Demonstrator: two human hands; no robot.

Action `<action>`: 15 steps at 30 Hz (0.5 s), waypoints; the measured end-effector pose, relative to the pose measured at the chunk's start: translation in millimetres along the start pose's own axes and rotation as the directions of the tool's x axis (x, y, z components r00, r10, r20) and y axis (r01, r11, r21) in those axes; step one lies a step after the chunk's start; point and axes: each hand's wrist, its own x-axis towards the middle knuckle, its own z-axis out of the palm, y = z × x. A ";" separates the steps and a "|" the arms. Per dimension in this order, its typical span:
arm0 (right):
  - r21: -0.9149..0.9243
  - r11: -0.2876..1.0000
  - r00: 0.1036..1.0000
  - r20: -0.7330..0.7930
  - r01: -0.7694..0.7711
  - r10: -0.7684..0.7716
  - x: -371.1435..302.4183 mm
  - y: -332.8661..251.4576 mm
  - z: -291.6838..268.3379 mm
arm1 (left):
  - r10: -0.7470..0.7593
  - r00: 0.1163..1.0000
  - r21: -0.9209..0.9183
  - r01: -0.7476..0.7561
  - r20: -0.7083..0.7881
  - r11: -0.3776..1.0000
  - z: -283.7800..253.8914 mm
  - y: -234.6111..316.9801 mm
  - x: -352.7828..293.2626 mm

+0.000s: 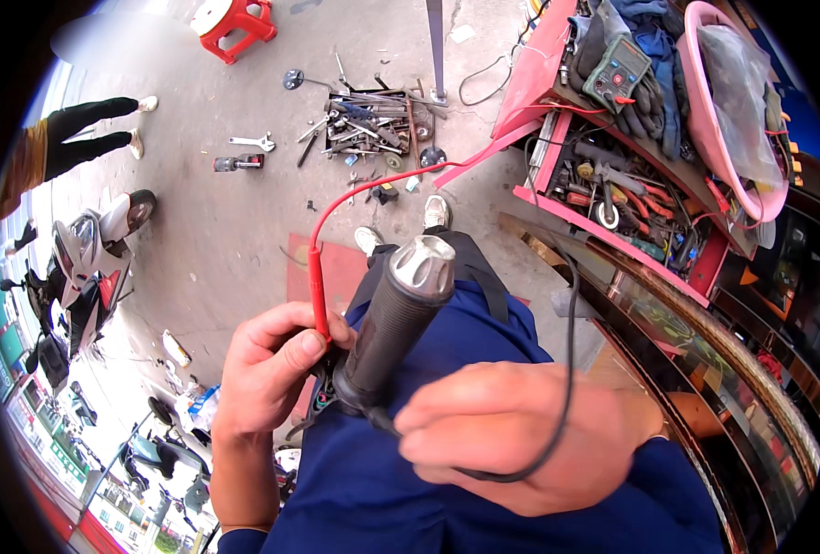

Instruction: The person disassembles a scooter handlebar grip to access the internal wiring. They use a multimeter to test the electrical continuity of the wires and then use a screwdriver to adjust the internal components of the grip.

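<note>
My left hand (276, 365) pinches a red test probe (317, 286), held upright with its tip down among my fingers. My right hand (521, 434), slightly blurred, closes around a black test probe (384, 422) whose black lead (572, 323) loops over the knuckles. Between the hands, in front of my blue clothing, a black ribbed handlebar grip (393, 337) with a silver end cap stands tilted. Beside its base are small wires (320, 399), partly covered by my left fingers. Both probe tips are too hidden to tell what they touch. The red lead (387, 177) runs toward a green-cased multimeter (619, 72).
The multimeter rests on gloves atop a red tool cabinet (558, 198) with an open drawer of tools, beside a pink basin (705, 138). On the floor lie a heaped tool tray (368, 125) and a wrench (253, 142). A red stool (235, 28), scooter (91, 263) and another person (87, 129) are further off.
</note>
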 end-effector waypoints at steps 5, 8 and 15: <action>-0.165 0.985 0.998 -0.041 0.043 -0.050 -5.5 16.2 27.3 | 0.014 1.000 0.062 -0.014 0.001 0.998 2.6 3.4 -1.2; -0.167 0.978 0.992 -0.003 0.123 -0.125 -6.2 22.7 31.9 | -0.004 1.000 0.064 0.005 -0.017 0.998 7.3 8.5 -3.6; -0.209 0.957 0.979 0.032 0.202 -0.200 5.7 15.9 25.3 | -0.009 1.000 0.154 0.008 0.008 0.988 9.8 13.9 -4.0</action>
